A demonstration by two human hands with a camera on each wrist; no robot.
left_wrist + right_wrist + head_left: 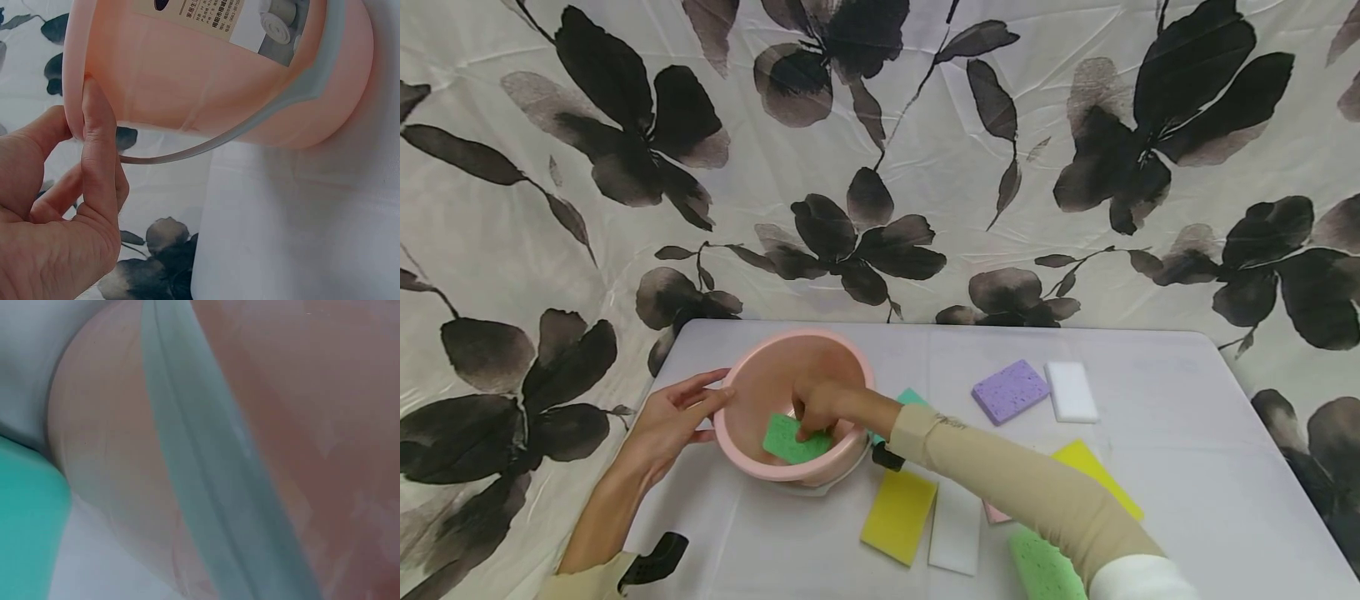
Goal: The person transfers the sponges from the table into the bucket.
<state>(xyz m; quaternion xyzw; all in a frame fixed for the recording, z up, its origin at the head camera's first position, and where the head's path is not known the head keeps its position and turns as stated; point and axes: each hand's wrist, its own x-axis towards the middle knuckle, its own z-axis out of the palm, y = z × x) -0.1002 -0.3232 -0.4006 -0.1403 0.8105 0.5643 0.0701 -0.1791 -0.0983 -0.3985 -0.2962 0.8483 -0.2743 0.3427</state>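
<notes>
Sponge (786, 446), green, is contained in a pink bucket (752, 392) on the white counter (790, 542), its long axis laid roughly left to right in the head view, its upper right portion partly covered by the right hand (823, 404); whether it is pinched or only pressed by those fingers cannot be told. Bucket mouth is turned upward, the rim gripped at its left side between thumb and fingers of the left hand (673, 421), with a teal block (913, 397) placed just beside the wall opposite.
</notes>
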